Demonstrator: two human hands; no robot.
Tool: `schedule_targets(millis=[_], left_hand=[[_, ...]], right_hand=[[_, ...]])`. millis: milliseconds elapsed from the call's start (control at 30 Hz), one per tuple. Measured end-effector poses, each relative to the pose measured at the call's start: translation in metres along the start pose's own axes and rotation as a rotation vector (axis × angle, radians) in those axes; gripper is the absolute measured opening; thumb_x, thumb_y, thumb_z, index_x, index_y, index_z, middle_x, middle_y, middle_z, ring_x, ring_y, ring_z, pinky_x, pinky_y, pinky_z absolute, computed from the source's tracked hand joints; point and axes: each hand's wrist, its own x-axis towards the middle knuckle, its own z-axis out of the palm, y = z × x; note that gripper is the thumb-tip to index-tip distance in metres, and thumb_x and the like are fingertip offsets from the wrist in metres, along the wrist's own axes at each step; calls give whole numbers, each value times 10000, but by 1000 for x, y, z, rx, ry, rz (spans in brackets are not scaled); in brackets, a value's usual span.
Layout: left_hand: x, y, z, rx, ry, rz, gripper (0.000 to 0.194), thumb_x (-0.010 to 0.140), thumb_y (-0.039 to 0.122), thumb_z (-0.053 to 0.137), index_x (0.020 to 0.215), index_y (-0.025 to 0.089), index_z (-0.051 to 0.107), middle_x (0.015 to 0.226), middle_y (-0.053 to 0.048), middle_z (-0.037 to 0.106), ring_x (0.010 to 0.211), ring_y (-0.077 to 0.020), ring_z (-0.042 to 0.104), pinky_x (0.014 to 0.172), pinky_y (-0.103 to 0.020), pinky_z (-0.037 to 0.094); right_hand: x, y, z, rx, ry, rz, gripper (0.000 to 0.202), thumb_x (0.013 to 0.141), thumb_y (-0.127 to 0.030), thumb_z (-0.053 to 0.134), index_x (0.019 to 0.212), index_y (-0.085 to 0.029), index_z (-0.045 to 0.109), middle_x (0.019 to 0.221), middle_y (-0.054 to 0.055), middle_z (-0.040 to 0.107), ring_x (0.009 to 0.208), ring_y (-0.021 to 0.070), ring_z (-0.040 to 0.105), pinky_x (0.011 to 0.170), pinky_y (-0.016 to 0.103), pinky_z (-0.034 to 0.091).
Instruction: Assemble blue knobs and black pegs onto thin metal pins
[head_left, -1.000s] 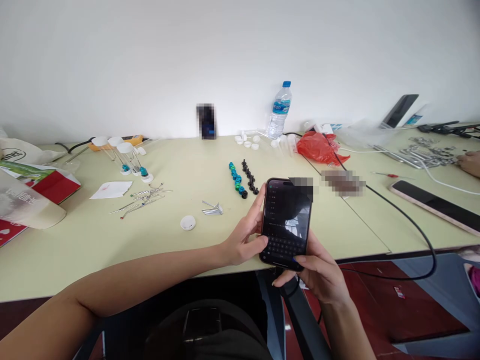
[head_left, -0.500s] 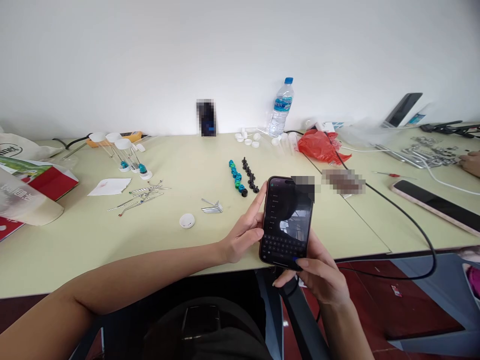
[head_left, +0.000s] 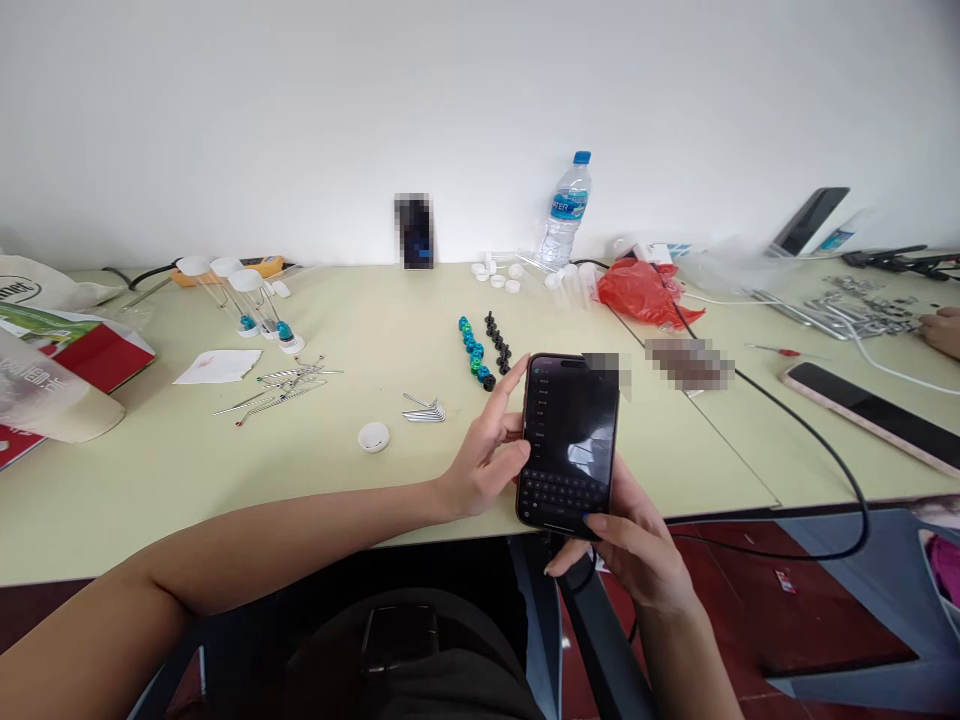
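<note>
A dark phone (head_left: 566, 440) with a lit keyboard on its screen is held upright over the table's front edge. My left hand (head_left: 487, 460) grips its left side, thumb at the edge and fingers behind. Around the lower right side is my right hand (head_left: 637, 545), its thumb on the bottom of the screen. Behind the phone lie a row of blue and green small parts (head_left: 474, 352) and a row of black parts (head_left: 497, 342). Bent metal keys (head_left: 424, 409) and a round white cap (head_left: 373, 437) lie left of my left hand.
Thin metal tools (head_left: 281, 385), a paper piece (head_left: 217, 367) and capped clear tubes (head_left: 247, 300) are at left. A water bottle (head_left: 566, 215), red bag (head_left: 641, 292), black cable (head_left: 832, 455) and another phone (head_left: 874, 415) are at right. Another person's hand (head_left: 941, 330) shows far right.
The phone and my left hand have shifted slightly left and up in view. The list on the screen has moved a little. My grip on the phone looks the same.
</note>
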Motion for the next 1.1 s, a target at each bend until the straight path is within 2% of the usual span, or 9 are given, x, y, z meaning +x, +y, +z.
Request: schedule_targets(millis=[67,167,267,367,500,633,733,900,1100], left_hand=[[5,2,0,17,68,12,695,854,368,554,1439,250,197,943,-70,664,763,-181,631,719,-335,483],[13,8,0,42,136,34,455,869,342,544,1274,241,364,940,-55,667,762,-159,626,718,-308,473],[19,14,0,73,187,54,278,877,330,545,1106,237,417,871,-17,663,710,-123,600,700,-275,457],[22,18,1,92,223,59,220,873,340,558,1002,235,413,767,21,632,639,-98,564,665,-251,439],[23,20,2,105,237,52,244,865,366,571,967,238,390,726,32,615,613,-102,554,628,-247,423],[23,13,-1,115,242,115,249,905,447,460,999,219,426,810,-2,643,692,-129,584,702,-288,436],[20,2,-5,95,198,164,350,910,502,387,1094,206,422,928,-49,671,769,-164,613,764,-332,441],[15,-11,-9,106,91,162,586,875,521,445,1347,202,305,885,-47,668,778,-181,623,791,-350,446],[15,-14,-11,90,39,181,640,868,493,467,1393,195,255,886,-55,658,760,-178,612,751,-337,459]], right_hand=[[0,-2,3,-14,13,12,884,790,-213,585,1506,-367,90,1387,102,471,979,311,653,535,417,622],[-1,-3,5,-14,10,21,903,792,-215,576,1509,-361,47,1396,108,468,971,308,661,523,397,617],[-1,-2,3,-42,-7,31,908,803,-235,585,1507,-370,28,1416,115,456,800,262,707,534,410,614],[-2,0,-1,-89,-30,36,885,819,-266,594,1500,-400,46,1470,119,389,608,203,706,551,433,611],[-2,1,-2,-88,-46,24,856,830,-259,585,1496,-414,69,1489,119,359,585,198,705,550,435,611],[-2,0,0,-63,-40,16,872,829,-256,586,1501,-394,49,1466,125,394,635,204,707,523,422,613],[-1,-2,1,-71,-43,32,875,833,-257,571,1503,-384,23,1412,124,460,658,210,708,529,433,617],[0,-3,0,-42,-38,22,853,819,-223,570,1500,-383,83,1351,108,512,670,204,708,519,407,622],[0,-3,2,-22,-20,21,845,816,-203,557,1503,-360,92,1332,115,525,705,215,712,521,393,622]])
